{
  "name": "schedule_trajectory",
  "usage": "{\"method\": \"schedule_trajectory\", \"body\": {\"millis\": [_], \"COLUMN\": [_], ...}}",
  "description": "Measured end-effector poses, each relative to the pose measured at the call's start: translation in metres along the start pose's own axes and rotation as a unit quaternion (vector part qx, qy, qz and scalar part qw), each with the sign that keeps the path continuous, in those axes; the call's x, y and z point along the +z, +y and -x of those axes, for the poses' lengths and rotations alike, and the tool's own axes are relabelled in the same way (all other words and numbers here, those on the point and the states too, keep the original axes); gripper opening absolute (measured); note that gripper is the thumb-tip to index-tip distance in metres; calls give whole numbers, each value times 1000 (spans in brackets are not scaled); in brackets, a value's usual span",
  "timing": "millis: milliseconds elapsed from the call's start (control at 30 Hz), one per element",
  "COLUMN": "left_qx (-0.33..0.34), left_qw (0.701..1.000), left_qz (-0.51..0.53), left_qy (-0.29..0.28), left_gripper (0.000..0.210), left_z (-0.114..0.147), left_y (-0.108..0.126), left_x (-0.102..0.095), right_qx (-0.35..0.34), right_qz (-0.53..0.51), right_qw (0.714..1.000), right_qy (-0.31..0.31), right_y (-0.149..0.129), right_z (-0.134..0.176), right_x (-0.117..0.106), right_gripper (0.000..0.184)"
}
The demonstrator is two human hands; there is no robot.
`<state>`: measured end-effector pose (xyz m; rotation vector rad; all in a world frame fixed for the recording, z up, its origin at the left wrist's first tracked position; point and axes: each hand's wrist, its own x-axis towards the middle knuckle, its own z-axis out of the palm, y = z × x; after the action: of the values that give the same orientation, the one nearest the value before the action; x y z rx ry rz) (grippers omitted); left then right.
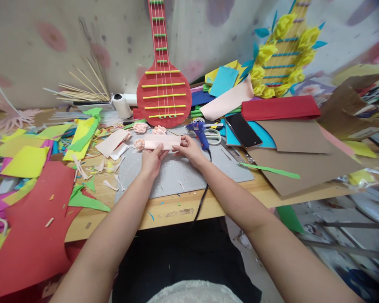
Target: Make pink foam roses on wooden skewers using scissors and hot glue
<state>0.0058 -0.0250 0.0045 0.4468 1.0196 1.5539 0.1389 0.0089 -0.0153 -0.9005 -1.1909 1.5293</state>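
Observation:
A pale pink strip of crepe paper (159, 140) stretches between my two hands, just above the grey cutting mat (177, 183). My left hand (153, 160) pinches its lower edge, thumb on top. At the strip's right end, my right hand (189, 150) grips it between thumb and fingers. Small pink paper roses (140, 127) lie just beyond the strip, and another rose (139, 144) sits at its left end. Left of these rests a folded pale pink paper piece (113, 141). A blue glue gun (201, 133) lies right of my right hand, near white-handled scissors (212, 136).
A red paper lute (164, 94) stands against the wall behind. A yellow-flowered one (279, 59) leans at right. A black phone (242, 129) and brown cardboard (303, 168) lie right. Red paper (34, 223) and colourful scraps cover the left. The glue gun's black cord (203, 198) crosses the table edge.

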Motion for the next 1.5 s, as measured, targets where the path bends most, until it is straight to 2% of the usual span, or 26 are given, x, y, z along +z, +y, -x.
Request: {"method": "schedule_trajectory", "body": {"millis": [200, 400, 600, 700, 800, 867, 1067, 1233, 1367, 1500], "left_qx": [-4, -19, -65, -13, 58, 65, -10, -14, -11, -2], "left_qw": [1000, 1000, 995, 998, 997, 997, 998, 1000, 1000, 1000], "left_qz": [-10, 21, 68, 55, 46, 45, 2, -11, -3, 7], "left_qy": [-5, 6, 31, 42, 28, 16, -55, -23, -8, 4], "left_gripper": [13, 12, 16, 21, 25, 25, 17, 11, 5, 8], "left_z": [-1, -3, -4, -9, -13, -12, 4, 7, 2, 0], "left_y": [0, 9, 20, 29, 36, 35, 6, -6, 3, 11], "left_x": [-2, -2, -2, -8, -14, -14, 2, 5, 2, -2], "right_qx": [2, 4, 3, 4, -2, -8, -13, -18, -22, -20], "right_qz": [24, 12, 6, -1, -14, -20, -3, 10, 10, 12], "right_qw": [999, 999, 999, 998, 997, 996, 999, 999, 998, 999], "right_qy": [45, 47, 43, 62, 81, 84, 46, 45, 50, 47], "right_y": [2, 0, -4, -7, -11, -12, -7, -5, -8, -9], "right_z": [-2, -2, -1, -3, -5, -5, 1, 1, -1, -3], "right_x": [-1, -1, -1, -11, -20, -20, 1, 4, 1, -1], "right_gripper": [43, 45, 43, 42, 42, 43, 41, 39, 43, 46]}}
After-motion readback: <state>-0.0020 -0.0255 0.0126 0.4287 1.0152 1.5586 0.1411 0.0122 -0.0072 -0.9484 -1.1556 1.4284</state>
